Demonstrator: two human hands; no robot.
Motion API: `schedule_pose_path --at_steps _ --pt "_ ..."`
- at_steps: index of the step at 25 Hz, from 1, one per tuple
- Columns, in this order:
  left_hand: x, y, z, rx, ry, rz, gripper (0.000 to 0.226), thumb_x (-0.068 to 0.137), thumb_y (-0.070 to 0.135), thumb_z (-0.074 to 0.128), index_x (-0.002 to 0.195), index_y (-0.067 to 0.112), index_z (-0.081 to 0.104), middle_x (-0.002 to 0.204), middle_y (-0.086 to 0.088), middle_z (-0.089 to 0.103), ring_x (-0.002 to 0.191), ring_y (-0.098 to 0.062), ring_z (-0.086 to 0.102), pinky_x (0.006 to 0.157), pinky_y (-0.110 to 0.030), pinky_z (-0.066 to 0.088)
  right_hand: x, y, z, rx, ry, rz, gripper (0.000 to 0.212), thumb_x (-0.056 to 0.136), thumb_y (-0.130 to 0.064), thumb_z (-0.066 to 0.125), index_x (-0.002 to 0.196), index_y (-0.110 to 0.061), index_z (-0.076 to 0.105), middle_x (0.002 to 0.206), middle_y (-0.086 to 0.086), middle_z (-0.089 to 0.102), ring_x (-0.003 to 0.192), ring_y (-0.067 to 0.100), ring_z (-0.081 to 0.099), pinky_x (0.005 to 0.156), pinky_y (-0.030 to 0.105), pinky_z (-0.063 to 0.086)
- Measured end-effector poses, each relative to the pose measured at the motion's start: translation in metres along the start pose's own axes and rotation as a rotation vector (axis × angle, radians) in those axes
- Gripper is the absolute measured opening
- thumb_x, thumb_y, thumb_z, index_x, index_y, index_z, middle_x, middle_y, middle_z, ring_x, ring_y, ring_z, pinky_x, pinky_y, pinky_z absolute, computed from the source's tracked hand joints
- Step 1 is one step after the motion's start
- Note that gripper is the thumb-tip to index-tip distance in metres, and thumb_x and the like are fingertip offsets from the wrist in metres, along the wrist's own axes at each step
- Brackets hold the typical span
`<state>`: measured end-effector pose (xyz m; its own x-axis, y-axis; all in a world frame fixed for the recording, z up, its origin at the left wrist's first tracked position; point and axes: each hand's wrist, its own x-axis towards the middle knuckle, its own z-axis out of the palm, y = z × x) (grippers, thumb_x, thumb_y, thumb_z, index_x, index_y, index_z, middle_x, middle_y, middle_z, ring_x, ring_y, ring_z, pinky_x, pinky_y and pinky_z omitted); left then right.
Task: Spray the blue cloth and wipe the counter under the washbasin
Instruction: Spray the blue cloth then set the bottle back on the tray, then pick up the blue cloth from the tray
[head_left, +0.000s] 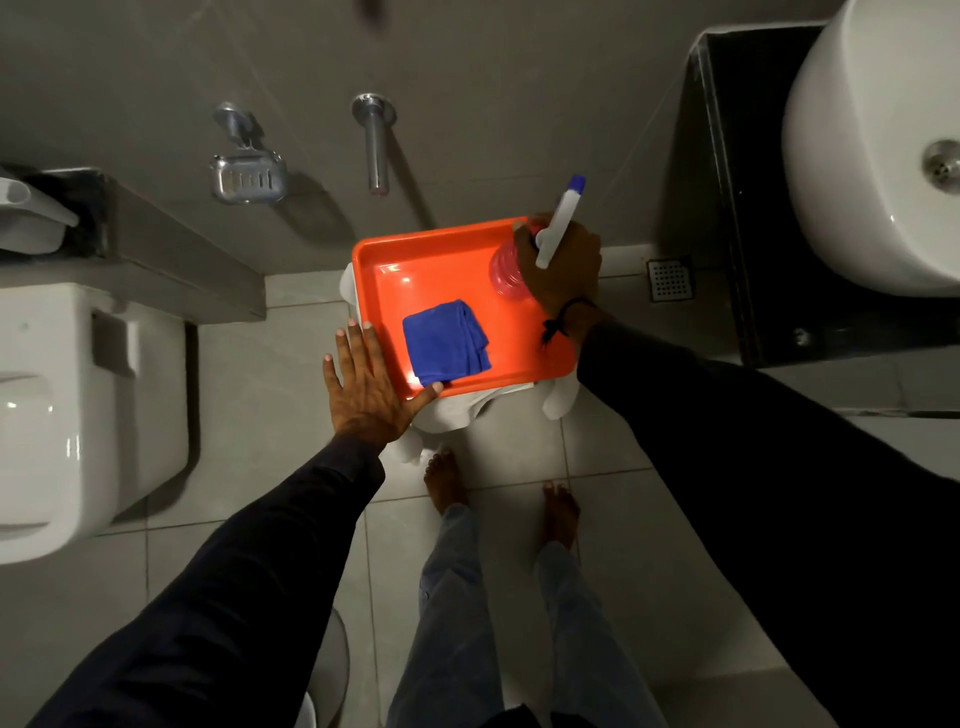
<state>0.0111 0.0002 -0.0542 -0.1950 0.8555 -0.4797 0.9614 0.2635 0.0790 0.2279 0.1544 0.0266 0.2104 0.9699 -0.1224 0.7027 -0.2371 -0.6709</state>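
A folded blue cloth (447, 343) lies in the near left part of an orange tray (441, 260), which rests on a white stool. My right hand (563, 265) is closed around the neck of a spray bottle (506, 275) with a pink body and a white and blue trigger head, standing in the tray's far right corner. My left hand (369, 384) lies flat with fingers spread against the tray's near left edge, thumb at the rim. The black counter (727, 208) carries the white washbasin (872, 156) at the right.
A white toilet (67, 410) stands at the left. On the wall are a chrome soap dish (248, 176) and a chrome spout (375, 140). A floor drain (670, 279) sits beside the counter. My bare feet (498, 499) stand on light tiles just below the stool.
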Motion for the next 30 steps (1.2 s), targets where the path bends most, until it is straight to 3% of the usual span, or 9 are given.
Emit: schedule_pose_path --at_steps 5,11,13,15,17,19,22,26,30 --pt "0.000 -0.001 -0.008 0.011 -0.038 0.005 0.132 0.072 0.093 0.024 0.162 0.001 -0.009 0.172 -0.022 -0.008 0.161 -0.039 -0.003 0.129 -0.060 0.009 -0.005 0.016 0.009 0.058 0.022 -0.052 0.031 0.081 -0.043 0.073 0.078 -0.012 0.070 0.077 0.011 0.075 0.077 0.033 0.073 0.066 0.029 0.049" --pt "-0.002 0.007 -0.025 0.048 -0.051 0.012 0.123 0.085 0.082 0.043 0.162 -0.001 -0.005 0.172 -0.023 -0.006 0.161 -0.041 -0.002 0.129 -0.057 0.004 -0.024 0.019 0.003 0.083 -0.121 0.083 0.052 0.075 -0.052 0.077 0.116 -0.022 0.064 0.108 0.004 0.075 0.101 0.026 0.071 0.079 0.026 0.047" --pt "-0.003 0.011 -0.034 0.097 -0.001 0.046 0.101 0.095 0.064 0.050 0.161 -0.001 0.011 0.170 -0.027 0.010 0.158 -0.044 0.013 0.129 -0.055 0.010 -0.046 0.032 0.006 0.055 -0.108 0.237 0.064 0.073 -0.050 0.080 0.122 -0.016 0.057 0.119 0.008 0.069 0.110 0.027 0.067 0.086 0.034 0.051" --pt "-0.001 0.018 -0.038 0.081 0.056 0.118 0.067 0.099 0.037 0.057 0.151 0.001 0.035 0.154 -0.027 0.040 0.141 -0.043 0.041 0.120 -0.051 0.033 -0.072 0.042 0.021 -0.006 -0.145 0.376 0.060 0.073 -0.039 0.080 0.118 -0.007 0.057 0.118 0.014 0.067 0.112 0.034 0.065 0.088 0.041 0.053" --pt "0.006 0.026 -0.037 -0.037 0.039 0.163 0.046 0.100 0.019 0.058 0.141 0.003 0.048 0.139 -0.022 0.054 0.124 -0.039 0.056 0.108 -0.047 0.048 -0.083 0.041 0.045 -0.044 -0.257 0.373 0.041 0.079 -0.032 0.075 0.104 -0.003 0.062 0.107 0.015 0.068 0.108 0.037 0.065 0.083 0.041 0.051" --pt "0.017 0.034 -0.032 -0.193 -0.036 0.098 0.041 0.100 0.012 0.056 0.140 0.001 0.049 0.134 -0.022 0.056 0.119 -0.040 0.061 0.102 -0.048 0.051 -0.077 0.036 0.071 -0.083 -0.377 0.308 0.044 0.082 -0.034 0.074 0.106 0.000 0.063 0.111 0.018 0.068 0.109 0.037 0.063 0.087 0.041 0.049" --pt "0.031 0.045 -0.021 -0.536 -0.033 -0.117 0.044 0.098 0.009 0.057 0.138 -0.005 0.045 0.131 -0.025 0.058 0.117 -0.041 0.061 0.097 -0.046 0.051 -0.066 0.038 0.100 -0.084 -0.491 0.309 0.054 0.080 -0.036 0.079 0.113 0.003 0.063 0.118 0.022 0.067 0.110 0.038 0.063 0.090 0.044 0.052" --pt "0.042 0.054 -0.020 -0.946 -0.118 -0.438 0.033 0.089 0.012 0.069 0.118 0.004 0.056 0.113 -0.009 0.064 0.103 -0.028 0.063 0.087 -0.039 0.057 -0.057 0.041 0.107 0.024 -0.551 0.466 0.052 0.079 -0.027 0.080 0.118 0.005 0.066 0.123 0.021 0.069 0.114 0.037 0.065 0.094 0.044 0.055" --pt "0.032 0.050 -0.045 -1.314 -0.224 -0.537 0.007 0.079 0.009 0.065 0.086 0.012 0.063 0.076 -0.002 0.060 0.071 -0.024 0.055 0.059 -0.026 0.047 -0.058 0.033 0.075 0.213 -0.568 0.565 0.024 0.074 -0.020 0.081 0.090 -0.005 0.072 0.097 0.006 0.068 0.088 0.024 0.063 0.075 0.039 0.054"
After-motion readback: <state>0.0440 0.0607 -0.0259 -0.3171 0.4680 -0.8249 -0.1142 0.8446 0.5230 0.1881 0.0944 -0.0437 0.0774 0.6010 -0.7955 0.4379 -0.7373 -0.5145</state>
